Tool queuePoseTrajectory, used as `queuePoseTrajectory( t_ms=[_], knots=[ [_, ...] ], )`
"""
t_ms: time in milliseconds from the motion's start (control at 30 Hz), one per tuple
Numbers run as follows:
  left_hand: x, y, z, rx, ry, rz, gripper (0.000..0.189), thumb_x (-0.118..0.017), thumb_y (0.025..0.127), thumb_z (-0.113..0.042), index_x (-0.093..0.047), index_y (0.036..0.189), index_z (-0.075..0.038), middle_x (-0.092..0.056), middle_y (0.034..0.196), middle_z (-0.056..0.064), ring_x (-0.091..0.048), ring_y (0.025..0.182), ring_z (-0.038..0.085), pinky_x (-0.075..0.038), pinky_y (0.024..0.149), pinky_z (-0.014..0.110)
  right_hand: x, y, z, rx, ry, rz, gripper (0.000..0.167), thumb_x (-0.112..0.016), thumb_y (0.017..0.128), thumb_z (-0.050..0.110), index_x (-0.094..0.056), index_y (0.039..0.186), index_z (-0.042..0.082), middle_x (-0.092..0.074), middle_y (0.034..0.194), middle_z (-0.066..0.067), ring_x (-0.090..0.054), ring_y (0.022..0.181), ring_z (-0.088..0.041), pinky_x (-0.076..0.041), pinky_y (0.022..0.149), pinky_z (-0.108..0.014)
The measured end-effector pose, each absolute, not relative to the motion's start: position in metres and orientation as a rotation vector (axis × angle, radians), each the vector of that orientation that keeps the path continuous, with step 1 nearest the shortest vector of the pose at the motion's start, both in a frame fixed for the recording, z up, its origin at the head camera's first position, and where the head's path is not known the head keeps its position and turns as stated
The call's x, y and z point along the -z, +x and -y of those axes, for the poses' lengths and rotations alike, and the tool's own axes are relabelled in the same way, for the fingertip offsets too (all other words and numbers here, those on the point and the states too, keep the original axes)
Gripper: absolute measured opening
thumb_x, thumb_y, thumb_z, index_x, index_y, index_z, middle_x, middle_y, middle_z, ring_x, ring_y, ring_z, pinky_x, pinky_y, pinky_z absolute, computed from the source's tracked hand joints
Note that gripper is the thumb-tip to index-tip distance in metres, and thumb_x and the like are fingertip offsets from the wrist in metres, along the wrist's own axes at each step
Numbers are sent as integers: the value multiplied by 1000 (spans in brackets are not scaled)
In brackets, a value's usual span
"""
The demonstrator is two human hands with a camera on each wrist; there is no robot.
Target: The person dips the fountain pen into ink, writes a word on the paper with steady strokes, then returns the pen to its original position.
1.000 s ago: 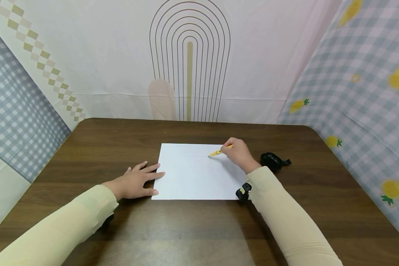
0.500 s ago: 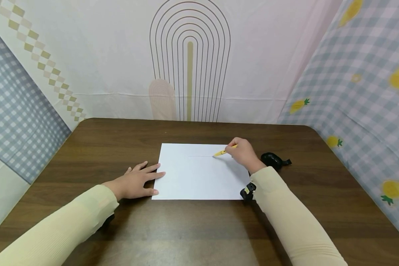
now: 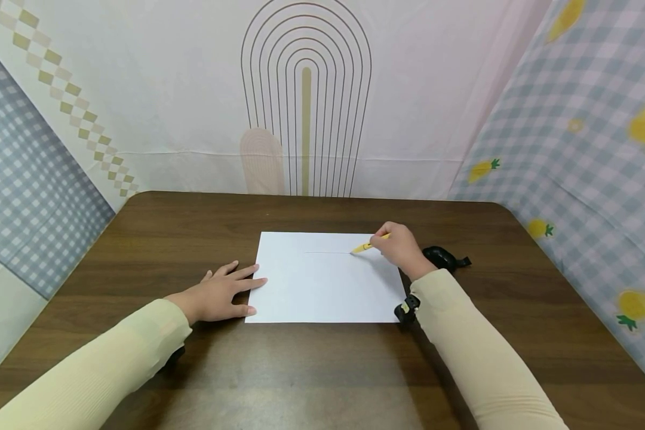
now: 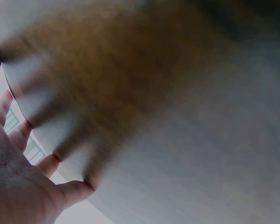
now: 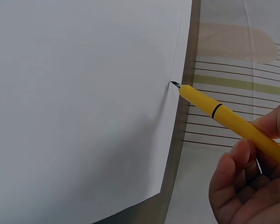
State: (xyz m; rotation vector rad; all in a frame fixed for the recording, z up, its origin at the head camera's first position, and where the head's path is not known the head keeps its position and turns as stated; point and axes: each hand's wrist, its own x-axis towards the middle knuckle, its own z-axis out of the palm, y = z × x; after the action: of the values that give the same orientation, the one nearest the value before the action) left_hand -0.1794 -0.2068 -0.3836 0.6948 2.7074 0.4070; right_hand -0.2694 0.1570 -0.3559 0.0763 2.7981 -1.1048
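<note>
Hands well apart. L hand (image 3: pixel 217 297) rests by the paper's (image 3: pixel 312 289) L side, fingers spread & fairly straight; thumb, index & middle tips overlap the sheet, other 2 sit over the tabletop (image 3: pixel 279 376). Paper is white, lies approx midway btwn tabletop's L & R edges, long sides roughly parallel to the far edge & a bit in from it. R hand (image 3: pixel 400 246) pinches a yellow pen (image 3: pixel 363 246) btwn thumb & fingers, tilted, nib on the paper at the R end of a thin line (image 3: pixel 328 252); that line runs abt parallel to tabletop's far edge, near the paper's far side. R wrist view shows a black ring (image 5: pixel 217 111) round the pen barrel. Black item (image 3: pixel 443 258) w/ short tab lies just R of the R hand, toward tabletop's R edge, partly hidden by the wrist; can't tell what it is. Both sleeves (image 3: pixel 484 352) pale yellow. White cloth (image 3: pixel 183 77) w/ printed arches hangs past tabletop's far edge; blue check cloth (image 3: pixel 580 185) w/ yellow fruit prints past the R edge.
</note>
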Motion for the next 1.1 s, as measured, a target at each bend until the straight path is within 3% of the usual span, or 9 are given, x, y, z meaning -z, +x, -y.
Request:
queuePoseTrajectory(
  t_ms=[767,1100],
  knots=[
    [383,-179,207,-404,695,-2705,65,-59,92,-51,-41,149,-25,-23,160,7,-13,143,48,-15,99,78,355,-270,-167,1080,96,-2814,17,-57,94,19,-61,99,3,-59,101,-15,-51,83,-25,-44,67,-28],
    [383,-180,207,-403,697,-2701,65,-59,92,-52,-41,149,-25,-22,160,6,-13,143,48,-14,99,78,358,-272,-156,1327,140,-2756,17,-54,92,17,-60,101,4,-59,106,-14,-55,84,-24,-45,69,-30]
  ],
)
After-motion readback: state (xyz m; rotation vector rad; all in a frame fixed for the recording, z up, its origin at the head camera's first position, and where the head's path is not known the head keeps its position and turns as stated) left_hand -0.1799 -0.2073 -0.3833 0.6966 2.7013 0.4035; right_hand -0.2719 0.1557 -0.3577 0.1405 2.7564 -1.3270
